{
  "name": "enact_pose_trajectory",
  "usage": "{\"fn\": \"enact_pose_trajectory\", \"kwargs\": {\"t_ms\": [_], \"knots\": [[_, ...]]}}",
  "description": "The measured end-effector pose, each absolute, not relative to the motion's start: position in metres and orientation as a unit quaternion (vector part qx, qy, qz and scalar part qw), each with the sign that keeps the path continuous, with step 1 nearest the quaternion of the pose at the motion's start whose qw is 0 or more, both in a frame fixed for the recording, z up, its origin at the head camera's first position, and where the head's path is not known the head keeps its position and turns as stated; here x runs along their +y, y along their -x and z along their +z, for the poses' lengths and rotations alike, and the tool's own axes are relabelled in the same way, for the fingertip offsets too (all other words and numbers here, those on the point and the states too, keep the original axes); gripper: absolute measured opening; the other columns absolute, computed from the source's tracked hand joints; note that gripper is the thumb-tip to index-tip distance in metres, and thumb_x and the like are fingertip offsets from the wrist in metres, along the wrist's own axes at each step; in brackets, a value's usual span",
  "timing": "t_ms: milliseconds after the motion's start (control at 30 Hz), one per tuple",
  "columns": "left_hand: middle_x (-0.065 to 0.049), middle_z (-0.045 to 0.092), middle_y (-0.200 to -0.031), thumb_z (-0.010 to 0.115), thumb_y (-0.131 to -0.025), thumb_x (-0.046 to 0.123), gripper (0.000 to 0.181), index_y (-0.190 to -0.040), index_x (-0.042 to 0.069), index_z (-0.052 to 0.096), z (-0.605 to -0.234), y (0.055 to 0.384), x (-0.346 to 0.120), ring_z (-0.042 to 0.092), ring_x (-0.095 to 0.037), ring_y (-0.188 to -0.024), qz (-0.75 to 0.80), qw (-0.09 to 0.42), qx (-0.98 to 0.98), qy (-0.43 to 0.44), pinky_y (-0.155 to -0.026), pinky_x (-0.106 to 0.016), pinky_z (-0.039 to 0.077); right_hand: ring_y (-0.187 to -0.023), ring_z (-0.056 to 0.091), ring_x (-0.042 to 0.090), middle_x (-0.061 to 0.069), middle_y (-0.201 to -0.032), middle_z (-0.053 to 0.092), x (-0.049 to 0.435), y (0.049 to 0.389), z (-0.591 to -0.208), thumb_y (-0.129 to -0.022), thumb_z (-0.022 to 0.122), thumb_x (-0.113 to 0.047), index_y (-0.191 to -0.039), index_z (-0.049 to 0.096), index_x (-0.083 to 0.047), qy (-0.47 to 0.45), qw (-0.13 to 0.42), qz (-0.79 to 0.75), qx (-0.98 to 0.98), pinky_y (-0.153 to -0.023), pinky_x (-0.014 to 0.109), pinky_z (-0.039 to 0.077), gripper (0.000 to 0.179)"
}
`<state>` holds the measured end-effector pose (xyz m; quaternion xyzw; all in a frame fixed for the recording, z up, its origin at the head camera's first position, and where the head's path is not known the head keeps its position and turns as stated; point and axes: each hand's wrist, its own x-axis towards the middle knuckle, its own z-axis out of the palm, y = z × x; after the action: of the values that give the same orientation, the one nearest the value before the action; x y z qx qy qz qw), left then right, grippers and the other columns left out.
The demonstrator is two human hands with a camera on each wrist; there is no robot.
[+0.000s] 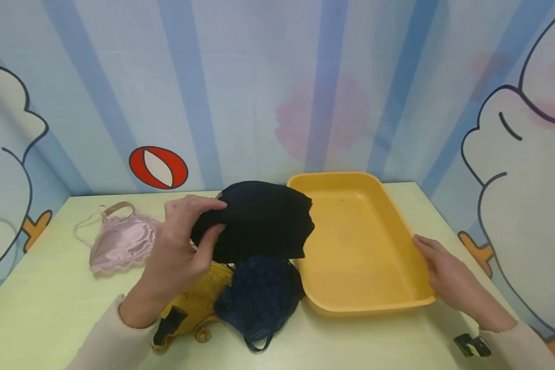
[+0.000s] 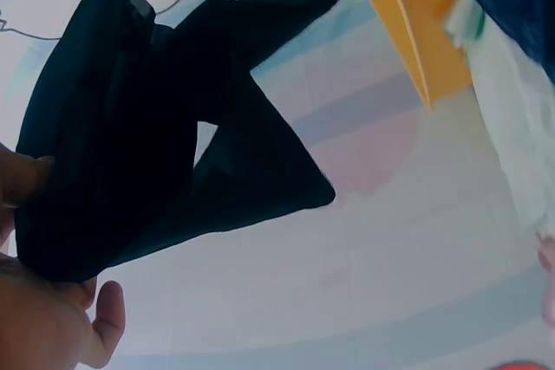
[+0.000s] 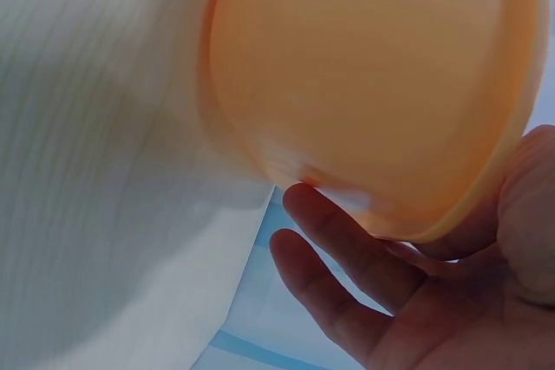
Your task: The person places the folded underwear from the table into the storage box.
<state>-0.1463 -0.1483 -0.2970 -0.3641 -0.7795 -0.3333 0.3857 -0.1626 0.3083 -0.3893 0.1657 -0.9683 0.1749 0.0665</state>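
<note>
Left hand (image 1: 180, 246) pinches the black garment (image 1: 259, 221) between thumb and fingers, which hold it raised to that hand's right. It is plain, dark and matte, with a rounded upper outline and an uneven far-right edge; from the wrist, folds and a gap show. Below and right of this hand lie a navy lacy bra (image 1: 263, 293) and a mustard bra (image 1: 203, 293), touching; left of it, a shiny pink bra (image 1: 125, 241) rests on the surface (image 1: 351, 339). Farther right, the right hand (image 1: 448, 280) grips the yellow tray (image 1: 351, 246) by its side.
</note>
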Motion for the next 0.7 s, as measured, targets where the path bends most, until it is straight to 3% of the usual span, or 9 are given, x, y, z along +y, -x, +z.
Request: {"fn": "enact_pose_trajectory", "kwargs": {"t_ms": [267, 467, 700], "knots": [[-0.008, 0.061, -0.106, 0.066, -0.079, -0.008, 0.035, -0.111, 0.003, 0.058, -0.301, 0.15, -0.117, 0.056, -0.024, -0.1, -0.353, 0.372, -0.761, 0.397, -0.081, -0.044, 0.03, -0.115, 0.045, 0.048, 0.029, -0.136, 0.037, 0.308, 0.162, -0.39, -0.095, 0.038, 0.011, -0.136, 0.038, 0.014, -0.164, 0.064, 0.179, -0.968, -0.071, 0.046, 0.047, 0.042], [-0.006, 0.06, -0.106, 0.066, -0.082, -0.004, 0.031, -0.111, 0.004, 0.057, -0.305, 0.154, -0.096, 0.054, -0.022, -0.103, -0.364, 0.34, -0.763, 0.412, -0.09, -0.045, 0.03, -0.115, 0.045, 0.048, 0.029, -0.137, 0.036, 0.308, 0.161, -0.39, -0.095, 0.038, 0.011, -0.137, 0.038, 0.013, -0.163, 0.064, 0.183, -0.967, -0.075, 0.048, 0.047, 0.042], [-0.005, 0.061, -0.106, 0.066, -0.083, -0.001, 0.028, -0.11, 0.005, 0.059, -0.311, 0.157, -0.076, 0.055, -0.019, -0.103, -0.373, 0.337, -0.767, 0.398, -0.087, -0.044, 0.029, -0.111, 0.049, 0.045, 0.028, -0.137, 0.037, 0.309, 0.161, -0.39, -0.095, 0.038, 0.01, -0.136, 0.038, 0.013, -0.162, 0.072, 0.181, -0.967, -0.07, 0.044, 0.047, 0.041]]}}
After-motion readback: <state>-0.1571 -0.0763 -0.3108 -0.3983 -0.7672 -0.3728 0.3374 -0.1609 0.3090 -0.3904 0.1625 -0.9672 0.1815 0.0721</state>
